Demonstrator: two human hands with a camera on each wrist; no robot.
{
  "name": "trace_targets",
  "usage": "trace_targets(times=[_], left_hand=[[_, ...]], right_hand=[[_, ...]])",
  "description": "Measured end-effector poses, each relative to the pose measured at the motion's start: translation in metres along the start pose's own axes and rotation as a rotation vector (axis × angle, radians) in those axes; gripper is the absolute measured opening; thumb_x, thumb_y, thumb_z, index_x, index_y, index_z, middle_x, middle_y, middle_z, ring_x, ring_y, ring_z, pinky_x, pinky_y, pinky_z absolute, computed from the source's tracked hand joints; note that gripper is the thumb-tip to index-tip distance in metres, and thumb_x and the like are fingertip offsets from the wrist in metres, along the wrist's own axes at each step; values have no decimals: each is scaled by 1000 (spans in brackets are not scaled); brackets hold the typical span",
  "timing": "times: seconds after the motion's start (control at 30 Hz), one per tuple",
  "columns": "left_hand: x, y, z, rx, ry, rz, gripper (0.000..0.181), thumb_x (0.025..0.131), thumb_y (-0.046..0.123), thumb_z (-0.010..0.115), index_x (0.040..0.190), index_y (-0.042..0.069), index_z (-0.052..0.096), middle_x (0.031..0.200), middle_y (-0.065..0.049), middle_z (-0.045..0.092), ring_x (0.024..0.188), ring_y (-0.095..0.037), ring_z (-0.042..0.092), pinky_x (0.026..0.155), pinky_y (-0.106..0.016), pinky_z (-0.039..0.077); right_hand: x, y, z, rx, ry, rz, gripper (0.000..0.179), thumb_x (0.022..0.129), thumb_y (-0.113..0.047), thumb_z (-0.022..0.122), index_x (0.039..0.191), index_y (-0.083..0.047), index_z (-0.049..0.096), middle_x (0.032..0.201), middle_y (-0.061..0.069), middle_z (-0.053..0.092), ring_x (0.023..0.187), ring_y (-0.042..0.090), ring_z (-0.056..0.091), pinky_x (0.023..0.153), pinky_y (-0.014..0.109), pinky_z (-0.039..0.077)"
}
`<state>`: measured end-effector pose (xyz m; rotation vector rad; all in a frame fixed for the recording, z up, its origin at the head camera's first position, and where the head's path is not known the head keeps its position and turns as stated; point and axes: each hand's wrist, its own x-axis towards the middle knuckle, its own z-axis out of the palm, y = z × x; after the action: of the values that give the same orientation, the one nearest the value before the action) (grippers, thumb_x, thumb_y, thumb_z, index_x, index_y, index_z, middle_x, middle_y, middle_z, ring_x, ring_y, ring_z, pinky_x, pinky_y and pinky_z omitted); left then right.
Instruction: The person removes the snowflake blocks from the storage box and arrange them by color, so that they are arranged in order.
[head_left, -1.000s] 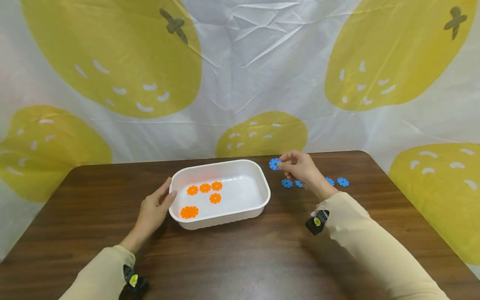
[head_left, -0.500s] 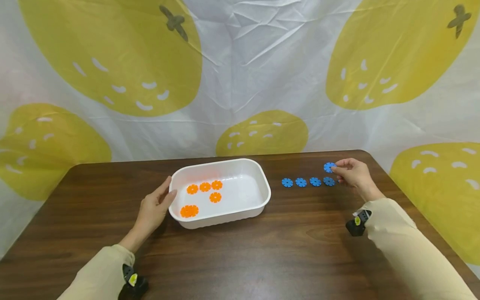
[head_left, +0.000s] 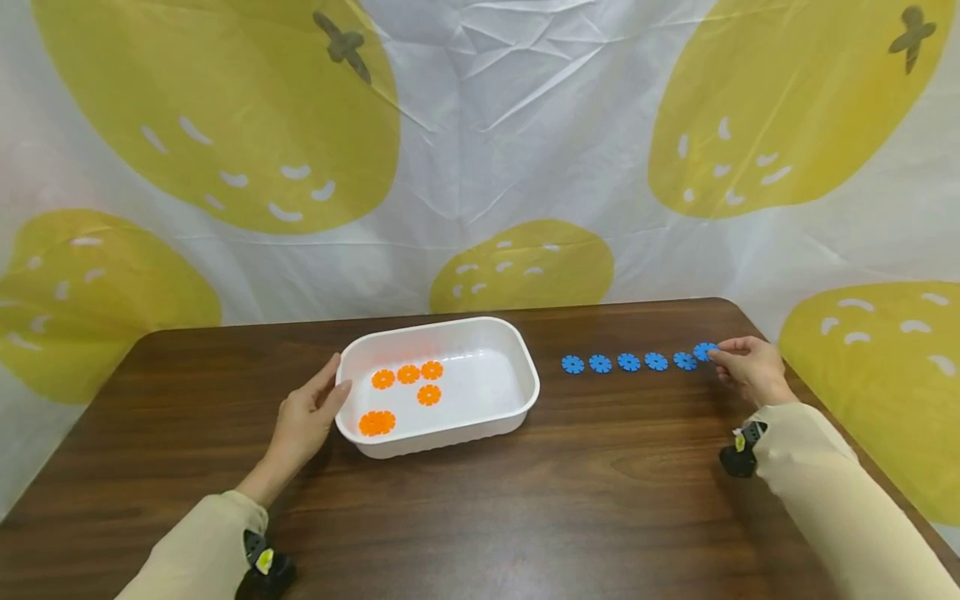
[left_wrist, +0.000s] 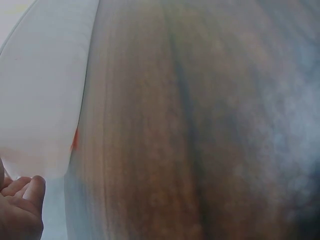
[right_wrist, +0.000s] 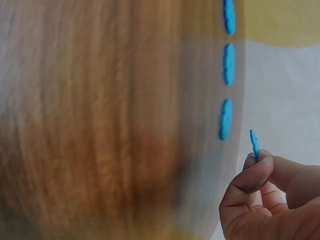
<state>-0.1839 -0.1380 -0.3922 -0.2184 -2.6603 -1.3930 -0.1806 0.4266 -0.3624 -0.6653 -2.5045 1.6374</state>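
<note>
Closest are two pale yellow sleeves, the left one [head_left: 195,542] and the right one [head_left: 847,500], reaching over a brown wooden table [head_left: 525,517]. A small black camera [head_left: 272,575] is on the left wrist, and another black camera [head_left: 738,462] is on the right wrist.

Next comes the left hand [head_left: 303,421]. It holds the left end of a white tray [head_left: 450,439] — thumb on the rim, the other fingers along the outside wall. How hard it holds, I cannot tell. The tray sits a bit left of the middle of the table, nearer the far edge. Inside are notched orange discs [head_left: 430,395]. In the tray's near left corner, what looks like two of them overlap. One lies by itself near the middle, and behind it three lie side by side in a row.

The right hand [head_left: 752,372] is near the table's far right corner. Its thumb and finger are almost closed, pinching a notched blue disc [head_left: 704,351] by its edge. Five more blue discs [head_left: 624,365] lie flat in a row along the far edge, between the tray and that hand. The pinched one is just past the right end of the row, with a small gap showing in the right wrist view. Whether it touches the table, I cannot tell.

Behind the far edge hangs a white cloth [head_left: 517,125] with big yellow fruits [head_left: 225,108] on it.
</note>
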Motion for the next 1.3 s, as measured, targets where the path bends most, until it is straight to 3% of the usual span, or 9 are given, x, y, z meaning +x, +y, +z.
trace_targets(times=[0.33, 0.83, 1.3], left_hand=[[0, 0, 1, 4, 9, 8, 52, 97, 25, 53, 141, 3, 40, 141, -16, 42, 126, -35, 47, 103, -47, 39], [0, -2, 2, 5, 13, 1, 51, 97, 26, 54, 141, 4, 40, 140, -16, 44, 125, -34, 48, 103, -45, 39], [0, -1, 1, 1, 11, -3, 51, 97, 25, 53, 142, 4, 40, 141, -15, 43, 126, -34, 46, 103, -44, 39]], right_hand=[[6, 9, -5, 20, 55, 75, 14, 88, -1, 58, 98, 3, 48, 57, -11, 52, 48, 1, 52, 48, 18, 51], [16, 14, -3, -97, 144, 109, 14, 86, 0, 60, 97, 6, 54, 57, -8, 49, 45, 0, 51, 47, 17, 50], [13, 13, -5, -176, 117, 102, 11, 86, -3, 60, 92, 6, 58, 47, -11, 52, 44, 3, 50, 44, 20, 47]])
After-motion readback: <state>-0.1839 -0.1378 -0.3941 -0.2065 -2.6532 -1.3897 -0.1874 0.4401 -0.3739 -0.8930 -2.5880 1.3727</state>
